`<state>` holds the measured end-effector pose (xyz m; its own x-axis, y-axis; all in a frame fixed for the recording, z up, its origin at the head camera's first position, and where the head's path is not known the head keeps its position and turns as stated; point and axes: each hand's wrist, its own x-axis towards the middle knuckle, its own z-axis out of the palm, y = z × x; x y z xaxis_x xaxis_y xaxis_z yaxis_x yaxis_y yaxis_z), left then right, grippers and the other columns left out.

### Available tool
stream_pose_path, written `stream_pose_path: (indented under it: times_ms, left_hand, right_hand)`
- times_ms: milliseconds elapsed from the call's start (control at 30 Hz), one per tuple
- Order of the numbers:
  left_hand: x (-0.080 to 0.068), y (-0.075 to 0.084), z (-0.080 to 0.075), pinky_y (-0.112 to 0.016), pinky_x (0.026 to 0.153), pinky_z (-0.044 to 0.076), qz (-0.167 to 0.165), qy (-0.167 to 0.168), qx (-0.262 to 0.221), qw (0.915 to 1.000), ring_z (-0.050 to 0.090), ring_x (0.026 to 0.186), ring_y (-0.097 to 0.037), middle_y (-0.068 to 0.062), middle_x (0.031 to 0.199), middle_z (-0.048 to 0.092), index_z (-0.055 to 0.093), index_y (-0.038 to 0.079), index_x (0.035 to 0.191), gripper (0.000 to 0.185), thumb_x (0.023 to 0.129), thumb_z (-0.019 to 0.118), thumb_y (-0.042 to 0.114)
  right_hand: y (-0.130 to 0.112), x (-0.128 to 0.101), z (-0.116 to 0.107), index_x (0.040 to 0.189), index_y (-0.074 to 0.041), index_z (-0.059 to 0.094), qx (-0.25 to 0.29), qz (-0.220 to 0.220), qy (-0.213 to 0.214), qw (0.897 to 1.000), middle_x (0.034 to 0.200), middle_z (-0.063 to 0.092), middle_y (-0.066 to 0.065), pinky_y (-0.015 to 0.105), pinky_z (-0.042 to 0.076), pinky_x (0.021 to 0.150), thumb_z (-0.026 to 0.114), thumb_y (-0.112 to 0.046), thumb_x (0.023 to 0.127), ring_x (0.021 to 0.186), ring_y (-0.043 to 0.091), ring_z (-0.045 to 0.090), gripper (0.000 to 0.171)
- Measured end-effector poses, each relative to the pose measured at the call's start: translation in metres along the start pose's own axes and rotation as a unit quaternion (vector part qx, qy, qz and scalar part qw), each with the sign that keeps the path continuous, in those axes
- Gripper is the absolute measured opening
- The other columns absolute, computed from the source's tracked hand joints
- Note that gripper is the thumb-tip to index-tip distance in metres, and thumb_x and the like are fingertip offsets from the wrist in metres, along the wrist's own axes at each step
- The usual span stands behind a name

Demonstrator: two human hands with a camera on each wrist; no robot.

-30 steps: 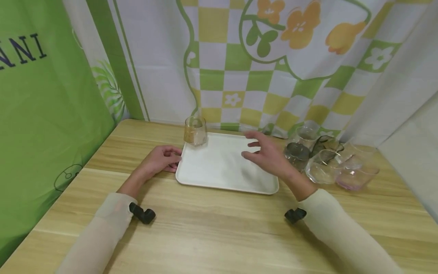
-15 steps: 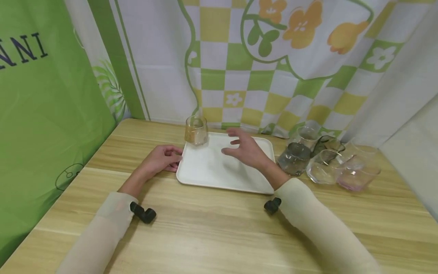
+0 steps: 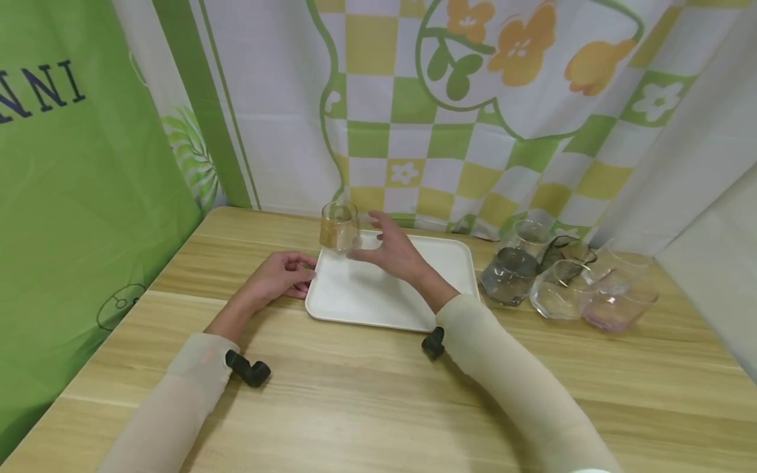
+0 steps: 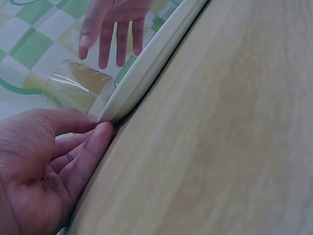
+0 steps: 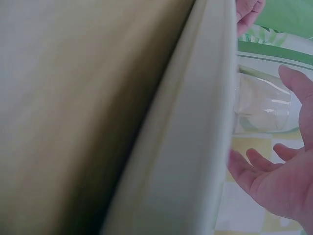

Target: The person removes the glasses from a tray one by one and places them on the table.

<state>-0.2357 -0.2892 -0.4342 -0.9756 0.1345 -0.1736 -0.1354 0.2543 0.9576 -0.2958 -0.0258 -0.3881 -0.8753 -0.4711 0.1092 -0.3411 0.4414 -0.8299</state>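
Note:
A white rectangular tray (image 3: 378,295) lies on the wooden table. On its far left corner stands an amber-tinted drinking glass (image 3: 339,230). My left hand (image 3: 282,276) pinches the tray's left rim between thumb and forefinger, as the left wrist view shows close up. Over the tray, my right hand (image 3: 393,248) is spread with its thumb apart from the fingers, just right of the amber glass. Nothing is held in it. The right wrist view shows the glass (image 5: 261,100) beyond the gap between thumb and fingers.
To the right of the tray several glasses stand close together, among them a grey glass (image 3: 510,276), a clear glass (image 3: 558,292) and a pink-tinted glass (image 3: 615,305). A patterned curtain (image 3: 408,131) hangs behind the table (image 3: 331,394), and a green cloth (image 3: 89,197) hangs at the left.
My right hand has moved left across the tray, from its right side to beside the amber glass. The left hand stays at the tray's rim, and the glasses have not moved.

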Motion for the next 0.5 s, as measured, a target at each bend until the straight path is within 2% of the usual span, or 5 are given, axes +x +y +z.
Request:
stream_pose_path:
  times_ms: [233,500]
  left_hand:
    - [0.001,0.000,0.001,-0.028,0.069,0.063,0.005,-0.001,-0.001,1.0000,0.065,0.075,-0.018,-0.013,0.091,0.062,0.057,-0.008,0.133,0.037,0.100,0.066,0.006]
    - [-0.001,0.001,0.000,-0.029,0.069,0.064,0.002,0.000,0.010,1.0000,0.064,0.075,-0.018,-0.013,0.093,0.062,0.057,-0.007,0.134,0.038,0.100,0.066,0.007]
  right_hand:
    - [-0.004,0.014,0.012,0.162,-0.009,0.022,0.025,-0.001,0.014,1.000,0.158,0.035,0.023,0.054,0.044,0.110,0.088,-0.030,0.084,0.139,0.045,0.041,0.104]
    - [-0.006,0.030,0.025,0.161,-0.012,0.024,0.048,-0.012,0.046,0.998,0.155,0.040,0.021,0.049,0.045,0.109,0.090,-0.028,0.080,0.136,0.036,0.045,0.106]
